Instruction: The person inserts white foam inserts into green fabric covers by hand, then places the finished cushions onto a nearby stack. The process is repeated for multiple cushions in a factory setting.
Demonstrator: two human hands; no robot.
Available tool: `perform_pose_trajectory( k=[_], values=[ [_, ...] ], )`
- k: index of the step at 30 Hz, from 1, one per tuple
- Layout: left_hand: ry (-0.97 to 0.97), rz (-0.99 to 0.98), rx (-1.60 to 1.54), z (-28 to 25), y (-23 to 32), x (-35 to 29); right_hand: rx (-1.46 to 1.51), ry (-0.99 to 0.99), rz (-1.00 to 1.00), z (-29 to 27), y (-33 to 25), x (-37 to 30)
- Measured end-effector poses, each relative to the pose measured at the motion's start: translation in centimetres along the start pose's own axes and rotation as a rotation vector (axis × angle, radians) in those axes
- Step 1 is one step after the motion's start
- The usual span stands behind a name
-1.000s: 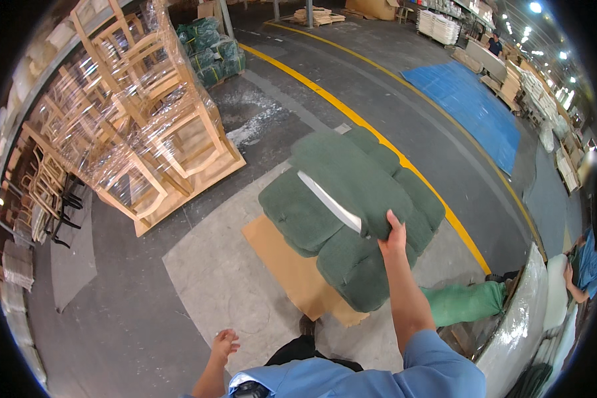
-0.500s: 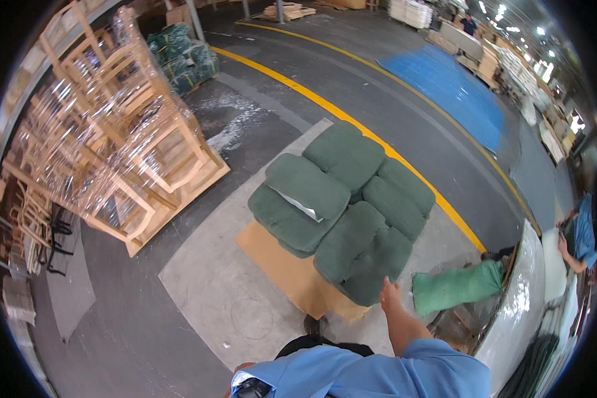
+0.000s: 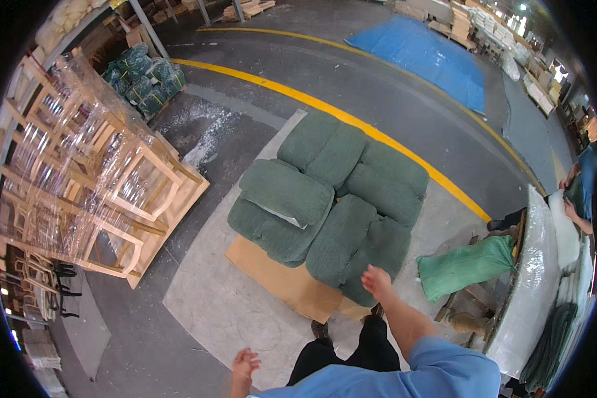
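Note:
Several dark green cushions (image 3: 322, 149) lie piled in pairs on a flat sheet of brown cardboard (image 3: 272, 282) on the floor ahead of me. Over the near right edge of the pile, my right hand (image 3: 377, 282) is held with its fingers loosely bent and nothing in them. It is nearest to the front cushion (image 3: 381, 249); whether it touches is hard to see. My left hand (image 3: 245, 363) hangs low at the left, its fingers apart and empty. A white strip (image 3: 284, 216) shows between the upper left cushion (image 3: 288, 189) and the one below it.
Film-wrapped wooden chair frames (image 3: 136, 192) stand on a pallet at the left, with wrapped green bundles (image 3: 139, 83) behind. At the right are a green sack (image 3: 467, 265), a plastic-covered table (image 3: 524, 285) and another person (image 3: 582, 189). Yellow lines (image 3: 325, 109) cross the floor.
My left hand has come into sight at the lower left. The right hand has shifted slightly left and up over the cushion edge. My view has moved, showing more of my legs.

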State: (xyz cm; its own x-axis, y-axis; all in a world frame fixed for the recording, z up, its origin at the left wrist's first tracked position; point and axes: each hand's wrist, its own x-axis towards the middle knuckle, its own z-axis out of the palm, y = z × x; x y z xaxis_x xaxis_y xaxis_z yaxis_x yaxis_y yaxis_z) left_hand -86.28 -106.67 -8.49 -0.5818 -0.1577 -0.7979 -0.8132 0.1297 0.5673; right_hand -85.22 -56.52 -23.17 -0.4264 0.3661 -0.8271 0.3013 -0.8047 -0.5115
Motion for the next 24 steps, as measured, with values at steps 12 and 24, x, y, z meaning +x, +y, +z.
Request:
perform_pose_trajectory(
  k=[12, 24],
  values=[
    [0.009, -0.536, 0.213, 10.4, -9.8, -5.4, -0.095, -0.091, -0.055, 25.8, -6.7, 20.9],
    [0.064, -0.466, 0.191, 12.5, -6.6, -4.5, 0.153, -0.263, -0.114, 27.8, -8.4, 20.9]
  ],
)
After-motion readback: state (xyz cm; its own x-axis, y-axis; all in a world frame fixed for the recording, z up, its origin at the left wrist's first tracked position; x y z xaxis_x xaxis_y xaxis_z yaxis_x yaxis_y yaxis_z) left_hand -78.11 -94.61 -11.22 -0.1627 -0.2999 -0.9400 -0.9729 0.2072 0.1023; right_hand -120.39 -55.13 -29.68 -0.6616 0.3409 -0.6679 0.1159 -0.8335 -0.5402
